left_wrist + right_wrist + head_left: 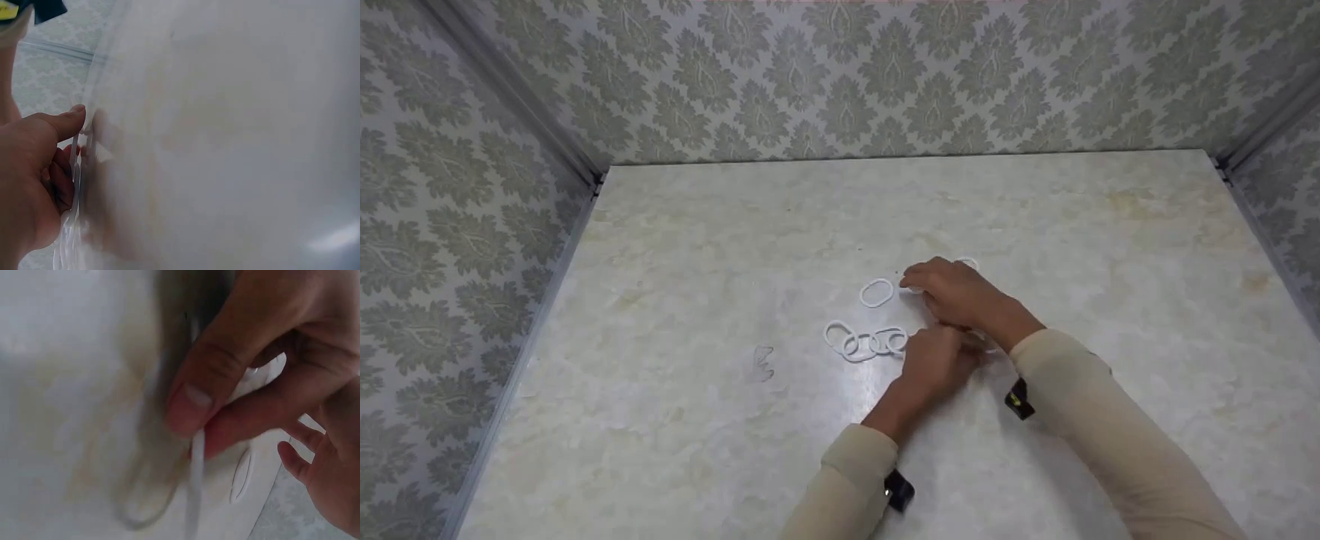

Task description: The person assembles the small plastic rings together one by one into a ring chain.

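Left hand (934, 364) is gripping a link between thumb and curled fingers, contact partly hidden; the white chain (861, 346) is running out from under it leftward. Right hand (960, 294) is pinching a white ring (194, 495), cut off by the right-wrist frame. Loose ring (877, 304) is lying beside it; another white arc (968, 260) is peeking out behind, mostly hidden.

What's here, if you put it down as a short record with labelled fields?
Left hand: holds a white ring
Right hand: pinches a white ring between thumb and finger
Chain: white rings, apparently linked, extending left from the left hand
Loose ring: lies apart, beyond the chain
Table: pale, mottled
Walls: pale, with a leafy pattern
Unclear: thin, see-through thing left of the chain
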{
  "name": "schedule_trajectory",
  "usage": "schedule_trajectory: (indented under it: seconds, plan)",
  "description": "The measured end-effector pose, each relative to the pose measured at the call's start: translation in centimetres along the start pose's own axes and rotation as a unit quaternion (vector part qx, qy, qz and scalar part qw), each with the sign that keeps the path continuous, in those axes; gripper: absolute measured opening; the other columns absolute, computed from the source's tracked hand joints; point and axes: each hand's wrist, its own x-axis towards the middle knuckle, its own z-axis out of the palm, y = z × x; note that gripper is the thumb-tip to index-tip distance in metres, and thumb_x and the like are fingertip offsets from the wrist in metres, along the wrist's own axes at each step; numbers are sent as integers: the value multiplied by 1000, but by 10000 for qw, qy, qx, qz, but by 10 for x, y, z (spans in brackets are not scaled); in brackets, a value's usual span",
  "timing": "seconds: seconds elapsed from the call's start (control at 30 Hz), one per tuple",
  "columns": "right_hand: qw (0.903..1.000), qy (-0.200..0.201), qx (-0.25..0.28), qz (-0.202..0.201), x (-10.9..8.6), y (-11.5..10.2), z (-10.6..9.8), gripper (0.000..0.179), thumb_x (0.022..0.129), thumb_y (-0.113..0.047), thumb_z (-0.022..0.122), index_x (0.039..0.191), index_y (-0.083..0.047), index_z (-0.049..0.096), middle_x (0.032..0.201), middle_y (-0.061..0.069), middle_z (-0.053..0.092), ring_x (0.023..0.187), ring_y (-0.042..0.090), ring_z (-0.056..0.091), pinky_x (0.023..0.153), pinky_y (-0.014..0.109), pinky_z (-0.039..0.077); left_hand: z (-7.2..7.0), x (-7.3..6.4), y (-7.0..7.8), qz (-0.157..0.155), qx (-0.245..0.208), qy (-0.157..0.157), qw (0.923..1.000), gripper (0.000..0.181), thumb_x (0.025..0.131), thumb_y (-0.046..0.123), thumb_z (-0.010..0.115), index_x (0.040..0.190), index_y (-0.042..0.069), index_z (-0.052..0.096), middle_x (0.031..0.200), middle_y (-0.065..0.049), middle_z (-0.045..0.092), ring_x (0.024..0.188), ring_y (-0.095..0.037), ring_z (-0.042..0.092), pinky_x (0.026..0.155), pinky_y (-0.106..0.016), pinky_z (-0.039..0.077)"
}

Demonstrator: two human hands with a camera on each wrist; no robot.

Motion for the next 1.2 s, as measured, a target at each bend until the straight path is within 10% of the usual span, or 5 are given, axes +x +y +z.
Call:
schedule_trajectory:
  seconds: [0.3,0.53,0.93,1.2]
  plan:
    - [9919,-1178,-389,-256,21,-16,6,48,104,-18,42,151,-23,50,167,18,29,154,42,29,117,66,31,4,-1,-2,-182,-878,341,9954,40,92,32,70,127,13,68,131,-2,69,126,-16,60,110,-32,44]
    - [9824,-1691,354,712,4,11,-4,56,108,-39,38,161,-21,31,172,17,5,159,45,1,125,65,10,0,3,2,13,-143,-273,9995,17,94,33,70,105,28,81,101,12,79,98,-10,73,78,-29,56]
    - [9932,-219,304,1105,-51,77,-3,53,108,-26,44,152,2,40,164,29,26,152,54,19,121,66,21,-1,4,3,-418,-236,-362,9982,17,90,34,76,106,33,81,115,11,66,95,-11,69,70,-24,49]
    - [9814,990,306,1615,-68,106,-4,20,92,-15,73,99,4,77,127,24,68,124,45,56,107,58,43,0,4,3,-373,-269,-264,9986,16,89,34,77,104,31,82,112,10,67,91,-11,69,67,-22,46]
